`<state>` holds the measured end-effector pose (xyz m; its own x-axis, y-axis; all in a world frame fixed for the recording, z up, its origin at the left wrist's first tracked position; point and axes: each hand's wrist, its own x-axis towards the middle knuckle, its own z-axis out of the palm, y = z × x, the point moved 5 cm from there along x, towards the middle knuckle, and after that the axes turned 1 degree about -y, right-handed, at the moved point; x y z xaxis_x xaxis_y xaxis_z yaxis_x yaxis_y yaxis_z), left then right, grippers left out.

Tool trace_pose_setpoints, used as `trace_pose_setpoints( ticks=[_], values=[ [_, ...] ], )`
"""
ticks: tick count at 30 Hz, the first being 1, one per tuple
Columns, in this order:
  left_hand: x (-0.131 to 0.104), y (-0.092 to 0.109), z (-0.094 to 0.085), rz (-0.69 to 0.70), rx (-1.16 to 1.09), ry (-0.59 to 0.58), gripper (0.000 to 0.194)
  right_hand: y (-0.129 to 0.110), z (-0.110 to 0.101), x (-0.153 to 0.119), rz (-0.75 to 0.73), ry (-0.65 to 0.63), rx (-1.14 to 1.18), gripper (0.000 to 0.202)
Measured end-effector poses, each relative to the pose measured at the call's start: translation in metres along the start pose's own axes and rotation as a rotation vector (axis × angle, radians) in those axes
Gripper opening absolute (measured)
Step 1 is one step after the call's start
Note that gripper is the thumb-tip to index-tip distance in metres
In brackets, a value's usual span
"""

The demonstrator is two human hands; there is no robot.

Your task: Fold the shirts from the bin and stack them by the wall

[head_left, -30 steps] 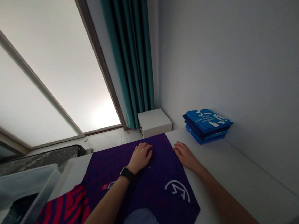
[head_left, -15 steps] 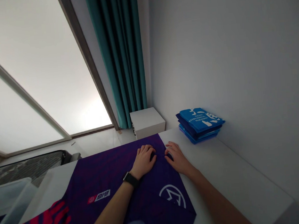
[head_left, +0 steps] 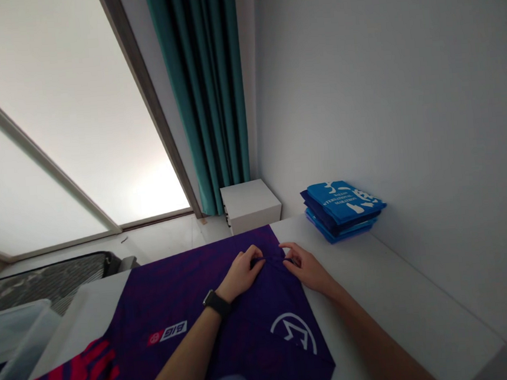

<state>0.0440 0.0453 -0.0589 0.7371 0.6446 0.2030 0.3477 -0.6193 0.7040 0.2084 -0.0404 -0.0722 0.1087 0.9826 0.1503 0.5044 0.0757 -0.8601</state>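
The left hand [head_left: 242, 272] and right hand [head_left: 309, 269] now pinch the purple jersey [head_left: 173, 291], fingertips nearly together. A little wrinkle has popped up between them.

Smooth purple cloth [head_left: 174, 297] lies on a matt white tabletop [head_left: 377, 280].

The shirt [head_left: 143, 300] lies on the table [head_left: 405, 301] in front of you, reaching its far edge. To your left, beside the shirt, is the bin [head_left: 44, 309]. To your right, the stack [head_left: 348, 208] sits on the table by the wall [head_left: 360, 86]. Beyond the table stands the cabinet [head_left: 252, 199], before the curtain [head_left: 210, 99]; the door [head_left: 74, 123] is left of the curtain.
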Motion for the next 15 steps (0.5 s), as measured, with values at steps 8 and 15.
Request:
trace_pose_setpoints(
  ticks=[8,15],
  values=[
    [0.001,0.011,-0.004,0.010,-0.130,-0.110,0.007,-0.005,-0.004,-0.001,-0.020,-0.008,-0.236,0.032],
    [0.001,0.003,-0.008,-0.022,-0.040,-0.153,0.008,-0.001,-0.006,-0.002,-0.030,0.011,-0.451,0.011]
  ],
)
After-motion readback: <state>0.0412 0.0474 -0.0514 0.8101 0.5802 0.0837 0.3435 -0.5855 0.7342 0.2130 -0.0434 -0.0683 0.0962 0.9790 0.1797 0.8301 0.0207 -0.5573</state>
